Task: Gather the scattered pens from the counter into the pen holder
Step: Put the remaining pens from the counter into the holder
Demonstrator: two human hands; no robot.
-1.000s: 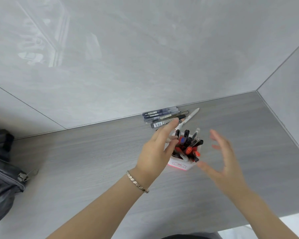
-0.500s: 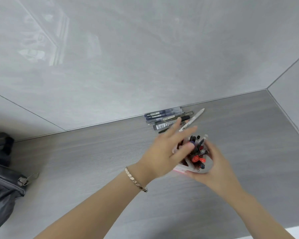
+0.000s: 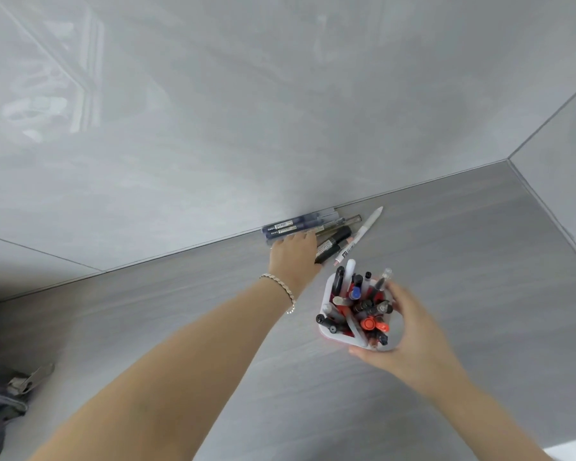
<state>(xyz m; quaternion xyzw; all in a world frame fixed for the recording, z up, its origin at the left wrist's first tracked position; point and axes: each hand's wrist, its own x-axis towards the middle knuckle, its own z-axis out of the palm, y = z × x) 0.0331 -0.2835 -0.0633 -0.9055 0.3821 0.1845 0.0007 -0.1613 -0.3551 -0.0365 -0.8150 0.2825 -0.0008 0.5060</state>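
A white and pink pen holder (image 3: 334, 333) full of several pens stands on the grey counter (image 3: 463, 277), with my right hand (image 3: 409, 331) wrapped around its right side. Behind it, several loose pens (image 3: 333, 236) lie against the wall: dark blue ones (image 3: 286, 226), black ones, and a white pen (image 3: 366, 229) lying at a slant. My left hand (image 3: 295, 252) is stretched out over the left end of this group, fingers resting on the pens; its fingertips are hidden, so a grasp cannot be made out.
A grey tiled wall (image 3: 280, 111) rises right behind the loose pens and meets a side wall (image 3: 566, 181) at the right corner. A dark bag with a metal clip (image 3: 0, 404) sits at the far left of the counter.
My left hand has left the holder and reached back to the loose pens by the wall. My right hand has closed around the holder, which has shifted nearer and to the right.
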